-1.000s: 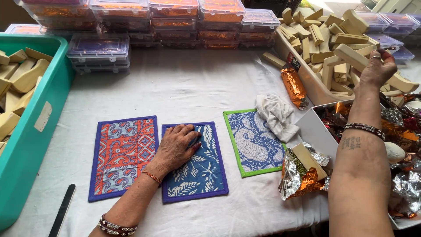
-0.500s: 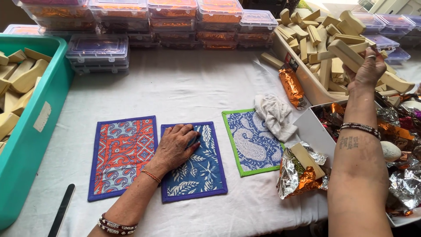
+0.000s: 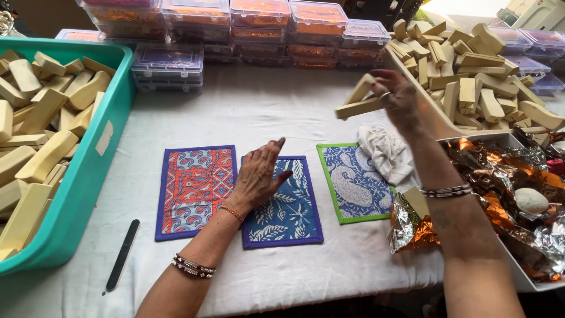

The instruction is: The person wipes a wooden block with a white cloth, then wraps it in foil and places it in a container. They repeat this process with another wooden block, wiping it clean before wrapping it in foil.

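Observation:
My right hand (image 3: pixel 397 97) is raised over the table and grips two pale tan bars (image 3: pixel 356 101), held above the green-edged blue mat (image 3: pixel 348 185). A white cloth (image 3: pixel 385 153) lies crumpled on that mat's right side. My left hand (image 3: pixel 259 176) rests flat with fingers apart on the blue leaf-pattern mat (image 3: pixel 288 215). To its left lies an orange and blue mat (image 3: pixel 194 188).
A teal bin (image 3: pixel 97 171) of tan bars stands at the left. A white tray (image 3: pixel 412 79) heaped with bars sits at the back right. A box of crumpled foil (image 3: pixel 518 200) is at the right. Stacked clear boxes (image 3: pixel 259 23) line the back. A black file (image 3: pixel 122 255) lies near the front.
My right hand has come from the heap of bars at the right toward the middle, now carrying two bars. My left hand stayed on the blue mat.

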